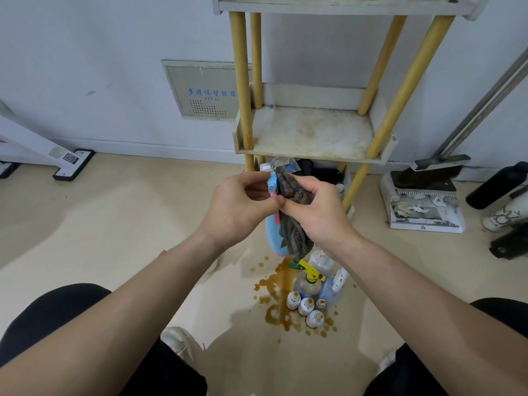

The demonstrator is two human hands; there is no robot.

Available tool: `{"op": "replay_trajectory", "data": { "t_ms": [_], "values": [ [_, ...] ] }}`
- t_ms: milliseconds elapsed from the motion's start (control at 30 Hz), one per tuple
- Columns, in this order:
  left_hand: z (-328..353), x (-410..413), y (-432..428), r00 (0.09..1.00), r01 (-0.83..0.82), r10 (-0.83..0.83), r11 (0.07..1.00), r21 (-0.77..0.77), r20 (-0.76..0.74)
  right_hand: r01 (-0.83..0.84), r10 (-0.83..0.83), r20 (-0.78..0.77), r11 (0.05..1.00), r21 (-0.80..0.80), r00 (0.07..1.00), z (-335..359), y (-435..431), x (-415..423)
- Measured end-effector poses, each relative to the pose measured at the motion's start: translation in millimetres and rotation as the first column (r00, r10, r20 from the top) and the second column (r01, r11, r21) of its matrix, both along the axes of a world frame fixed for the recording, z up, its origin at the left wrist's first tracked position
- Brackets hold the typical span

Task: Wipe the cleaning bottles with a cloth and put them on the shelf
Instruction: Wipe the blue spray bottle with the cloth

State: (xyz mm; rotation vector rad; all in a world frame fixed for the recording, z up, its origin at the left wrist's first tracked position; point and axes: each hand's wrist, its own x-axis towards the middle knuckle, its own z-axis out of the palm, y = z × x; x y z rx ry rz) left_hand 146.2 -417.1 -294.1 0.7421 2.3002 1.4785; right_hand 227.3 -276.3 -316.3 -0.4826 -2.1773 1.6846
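Spray bottle [273,224] — left hand [237,207] grips it, right hand [317,212] presses cloth [294,192].

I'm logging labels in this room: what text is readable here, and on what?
"多媒体智能箱": wall panel, in blue.
"FZY-L1": same panel, beneath; last characters uncertain.
QR sticker on the white stand foot: no letters readable.
Mark on the dustpan, labels on the floor bottles: too small or blurred.

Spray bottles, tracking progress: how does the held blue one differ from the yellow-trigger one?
The blue bottle is held, left hand at its head, right hand holding a cloth against it; the yellow-trigger bottle stands untouched on the floor. Its body is clear, the blue one's opaque. Neither is on the shelf.
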Motion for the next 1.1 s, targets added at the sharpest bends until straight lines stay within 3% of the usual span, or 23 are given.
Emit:
{"op": "replay_trajectory", "data": {
  "t_ms": [233,333,433,667,900,1100],
  "values": [
    [1,1,1,0.994,-0.105,0.105,0.993,0.056,0.008,0.003,0.004,-0.026,0.969,0.246,1.000,2,-7,2],
    [2,-3,-1,0.992,-0.117,0.111,0.987,0.106,0.061,0.016,0.036,-0.085,0.836,0.549,0.996,4,-3,3],
    [3,-4,-1,0.982,-0.157,0.141,0.979,0.133,0.124,0.083,-0.017,-0.100,0.699,0.710,0.995,6,4,2],
    [7,-2,2,0.975,-0.216,0.211,0.972,0.092,0.062,0.239,-0.175,-0.163,0.744,0.623,0.971,9,1,3],
    [2,-4,3,0.975,-0.224,0.223,0.973,0.053,0.016,0.064,0.028,-0.114,0.684,0.727,0.993,9,-16,6],
    [6,-8,0,0.962,-0.227,0.222,0.974,-0.018,-0.159,0.210,-0.260,-0.028,0.704,0.678,0.965,19,28,3]
  ]
}}
